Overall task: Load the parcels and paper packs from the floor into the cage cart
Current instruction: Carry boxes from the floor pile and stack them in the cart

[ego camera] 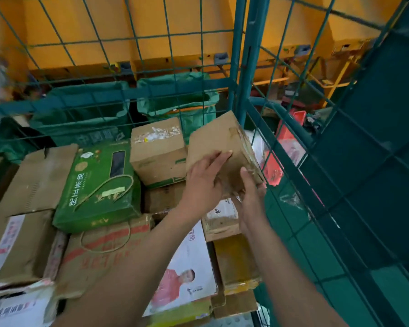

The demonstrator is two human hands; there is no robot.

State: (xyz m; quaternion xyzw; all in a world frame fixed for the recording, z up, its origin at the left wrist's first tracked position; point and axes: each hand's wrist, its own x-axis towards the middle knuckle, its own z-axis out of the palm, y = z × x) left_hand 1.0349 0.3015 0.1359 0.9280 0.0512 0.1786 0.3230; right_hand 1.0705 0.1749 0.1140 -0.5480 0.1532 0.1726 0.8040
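Small brown box point(222, 147) is tilted up against the cart's corner post point(246, 67), above the other parcels. Left hand point(203, 178) lies flat on its near face, fingers straight; right hand point(252, 192) grips its lower right edge. Green gift box point(99, 185) sits well left of it.
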